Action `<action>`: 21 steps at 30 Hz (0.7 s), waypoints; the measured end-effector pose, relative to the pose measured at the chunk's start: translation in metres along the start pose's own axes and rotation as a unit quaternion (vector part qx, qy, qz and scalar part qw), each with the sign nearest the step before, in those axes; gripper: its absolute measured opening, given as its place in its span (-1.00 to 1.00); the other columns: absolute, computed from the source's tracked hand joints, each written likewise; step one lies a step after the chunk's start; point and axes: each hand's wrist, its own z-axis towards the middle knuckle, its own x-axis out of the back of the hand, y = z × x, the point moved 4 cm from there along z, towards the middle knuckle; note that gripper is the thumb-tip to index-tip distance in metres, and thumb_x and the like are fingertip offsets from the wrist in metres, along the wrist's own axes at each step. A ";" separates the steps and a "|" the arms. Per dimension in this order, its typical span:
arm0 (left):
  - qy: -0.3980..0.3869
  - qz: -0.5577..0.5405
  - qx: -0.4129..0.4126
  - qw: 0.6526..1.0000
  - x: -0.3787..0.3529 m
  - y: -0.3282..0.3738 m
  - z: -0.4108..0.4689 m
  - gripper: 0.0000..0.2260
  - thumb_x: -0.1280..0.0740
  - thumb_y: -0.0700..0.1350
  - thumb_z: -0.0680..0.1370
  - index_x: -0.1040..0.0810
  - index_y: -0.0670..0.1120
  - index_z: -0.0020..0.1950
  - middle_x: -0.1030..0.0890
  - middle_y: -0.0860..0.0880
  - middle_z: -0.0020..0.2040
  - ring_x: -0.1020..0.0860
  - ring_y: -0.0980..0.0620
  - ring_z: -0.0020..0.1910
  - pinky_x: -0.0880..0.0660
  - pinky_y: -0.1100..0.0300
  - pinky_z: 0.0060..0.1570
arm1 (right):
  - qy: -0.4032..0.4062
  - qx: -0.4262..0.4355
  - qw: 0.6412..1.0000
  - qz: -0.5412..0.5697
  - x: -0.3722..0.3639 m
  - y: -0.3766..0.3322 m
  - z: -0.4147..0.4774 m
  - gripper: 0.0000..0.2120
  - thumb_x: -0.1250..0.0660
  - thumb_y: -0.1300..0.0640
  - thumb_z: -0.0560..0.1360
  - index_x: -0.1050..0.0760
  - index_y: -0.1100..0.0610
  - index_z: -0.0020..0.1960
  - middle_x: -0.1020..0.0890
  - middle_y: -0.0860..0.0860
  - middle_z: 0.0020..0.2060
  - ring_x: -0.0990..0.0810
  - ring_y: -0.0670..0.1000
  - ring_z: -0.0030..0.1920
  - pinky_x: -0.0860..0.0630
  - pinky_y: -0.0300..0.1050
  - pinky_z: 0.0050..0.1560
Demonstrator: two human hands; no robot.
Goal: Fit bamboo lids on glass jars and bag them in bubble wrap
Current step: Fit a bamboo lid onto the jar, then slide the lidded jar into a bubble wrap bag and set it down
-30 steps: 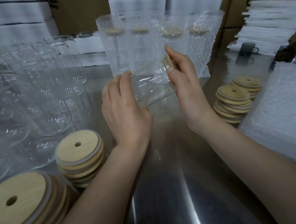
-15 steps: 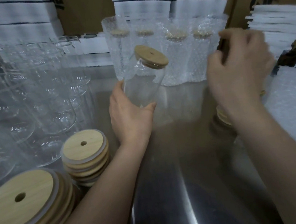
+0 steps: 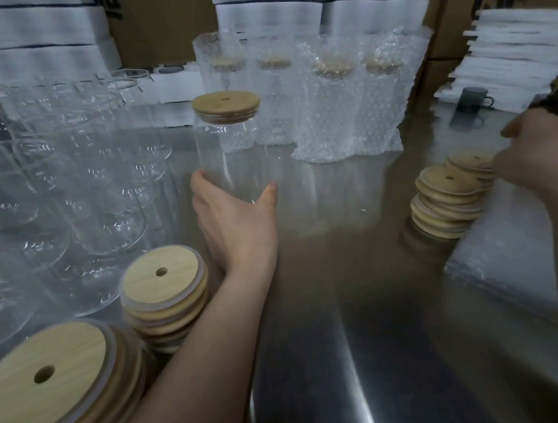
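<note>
My left hand (image 3: pixel 237 222) grips the lower part of a clear glass jar (image 3: pixel 234 157), which stands upright with a bamboo lid (image 3: pixel 226 106) seated on its mouth. My right hand (image 3: pixel 536 153) is far to the right, blurred, over the pile of flat bubble wrap bags (image 3: pixel 502 256); I cannot make out whether its fingers hold anything. Several jars in bubble wrap bags (image 3: pixel 335 102) stand in a row behind the held jar. Bamboo lids lie in stacks at the near left (image 3: pixel 48 383), beside my left forearm (image 3: pixel 165 292) and at the right (image 3: pixel 448 200).
Many open glass jars (image 3: pixel 44 187) crowd the left of the steel table (image 3: pixel 353 341). White foam blocks (image 3: pixel 269 2) and cardboard boxes stand along the back. A dark mug (image 3: pixel 472 98) sits by stacked white sheets (image 3: pixel 516 59) at the far right.
The jar went from lying tilted between both hands to upright in my left hand alone. My right hand left the lid and swung right, down toward the bubble wrap pile.
</note>
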 end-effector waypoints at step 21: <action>-0.019 -0.013 -0.437 0.899 0.012 0.075 -0.053 -0.55 -0.33 -0.29 0.44 -0.40 -0.36 0.32 -0.37 -0.36 0.35 -0.35 -0.32 0.39 -0.30 -0.15 0.39 | 0.281 0.192 0.901 0.269 0.009 -0.023 -0.011 -0.49 -0.12 0.33 0.32 -0.52 0.01 0.18 -0.51 0.13 0.19 -0.51 0.03 0.13 -0.45 -0.16 0.03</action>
